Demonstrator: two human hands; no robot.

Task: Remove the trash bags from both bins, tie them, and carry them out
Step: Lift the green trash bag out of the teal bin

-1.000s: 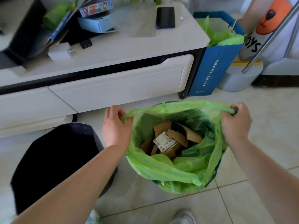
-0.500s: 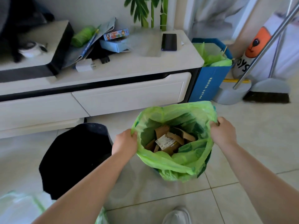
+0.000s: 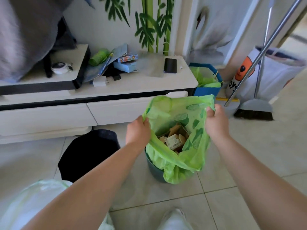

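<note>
Left hand [image 3: 137,132] and right hand [image 3: 216,123] fingers clamped on opposite rim edges of green trash bag [image 3: 186,156], held up to free it; bag bottom sits in teal bin [image 3: 153,170], black bin [image 3: 88,153] left.

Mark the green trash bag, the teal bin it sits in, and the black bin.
green trash bag [image 3: 181,112]: head view, on its raised far wall.
teal bin [image 3: 153,170]: head view, on its bare left outer wall.
black bin [image 3: 88,153]: head view, on the middle of its dark body.
</note>
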